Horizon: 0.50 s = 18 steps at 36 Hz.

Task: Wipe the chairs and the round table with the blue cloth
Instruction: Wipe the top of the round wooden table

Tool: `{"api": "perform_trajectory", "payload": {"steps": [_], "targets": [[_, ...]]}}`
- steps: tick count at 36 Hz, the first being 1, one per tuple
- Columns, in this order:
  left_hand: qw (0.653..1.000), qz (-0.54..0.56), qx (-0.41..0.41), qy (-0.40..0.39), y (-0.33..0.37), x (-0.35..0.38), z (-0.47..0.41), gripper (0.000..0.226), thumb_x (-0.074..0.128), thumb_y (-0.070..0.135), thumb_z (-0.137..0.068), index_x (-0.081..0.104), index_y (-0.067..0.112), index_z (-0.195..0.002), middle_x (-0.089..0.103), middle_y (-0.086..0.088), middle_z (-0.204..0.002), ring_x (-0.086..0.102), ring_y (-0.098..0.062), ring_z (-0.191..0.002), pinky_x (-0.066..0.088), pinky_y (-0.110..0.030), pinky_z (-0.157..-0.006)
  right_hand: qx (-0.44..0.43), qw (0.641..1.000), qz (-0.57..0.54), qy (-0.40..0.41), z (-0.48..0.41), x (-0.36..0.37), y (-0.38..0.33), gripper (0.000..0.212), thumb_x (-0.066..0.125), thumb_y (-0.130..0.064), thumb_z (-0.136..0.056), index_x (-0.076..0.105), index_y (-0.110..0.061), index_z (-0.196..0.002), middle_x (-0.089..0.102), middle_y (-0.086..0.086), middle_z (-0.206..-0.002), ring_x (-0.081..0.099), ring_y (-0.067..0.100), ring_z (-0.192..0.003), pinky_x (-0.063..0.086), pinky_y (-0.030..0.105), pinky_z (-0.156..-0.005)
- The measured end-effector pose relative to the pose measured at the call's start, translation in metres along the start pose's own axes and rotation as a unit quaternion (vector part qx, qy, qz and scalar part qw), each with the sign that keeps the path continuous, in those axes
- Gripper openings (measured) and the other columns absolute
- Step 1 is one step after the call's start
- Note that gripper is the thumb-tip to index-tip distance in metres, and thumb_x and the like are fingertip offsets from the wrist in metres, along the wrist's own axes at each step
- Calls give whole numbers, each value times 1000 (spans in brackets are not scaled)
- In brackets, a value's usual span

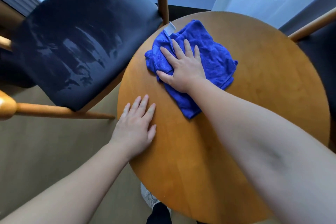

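We find no readable text, brand, number or sign. The one label we see is the white tag (171, 28) on the far edge of the blue cloth (214, 56), just above the frame's centre, and its face is too blurred to make out.

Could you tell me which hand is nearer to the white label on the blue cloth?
Right. The right hand presses on the blue cloth, fingertips near its white label; the left hand rests on the round table, off the cloth.
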<state>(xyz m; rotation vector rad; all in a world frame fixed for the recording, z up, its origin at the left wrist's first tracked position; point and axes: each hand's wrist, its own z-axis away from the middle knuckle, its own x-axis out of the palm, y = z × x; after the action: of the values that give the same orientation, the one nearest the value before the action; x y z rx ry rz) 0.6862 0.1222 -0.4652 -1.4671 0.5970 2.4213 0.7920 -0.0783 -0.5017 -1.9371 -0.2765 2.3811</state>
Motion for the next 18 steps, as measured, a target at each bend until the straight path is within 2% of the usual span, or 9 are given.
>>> {"api": "perform_trajectory", "payload": {"steps": [4,8,13,18], "targets": [[999,-25,-8,-35,12,-9,-15,77,38,58,-91,2,26,-151,-9,-3,-159,-8,-22,-145,1,-47,-118,30,1000,7,-1,19,-3,29,77,27,-75,-84,11,-40,-152,1,-1,-163,-6,33,-148,-5,55,-117],[997,-40,-27,-65,28,-14,-33,94,45,69,-82,-9,31,-149,-18,-2,-157,-14,-25,-144,2,-55,-115,63,998,5,-4,40,-6,57,77,27,-74,-85,11,-40,-152,2,-1,-163,-6,33,-148,-4,54,-118],[992,-30,-56,-111,38,-19,-49,109,57,70,-73,-14,33,-148,-25,-3,-155,-18,-28,-143,1,-60,-112,110,994,5,-6,67,-4,86,79,26,-74,-83,13,-39,-152,5,1,-163,-4,33,-148,-3,54,-118],[986,-16,-74,-147,43,-24,-57,111,64,65,-72,-9,31,-149,-24,-4,-155,-18,-30,-143,3,-64,-110,122,992,19,-22,69,-6,91,83,18,-75,-79,12,-37,-153,4,3,-163,-5,35,-148,-3,56,-117]]}}
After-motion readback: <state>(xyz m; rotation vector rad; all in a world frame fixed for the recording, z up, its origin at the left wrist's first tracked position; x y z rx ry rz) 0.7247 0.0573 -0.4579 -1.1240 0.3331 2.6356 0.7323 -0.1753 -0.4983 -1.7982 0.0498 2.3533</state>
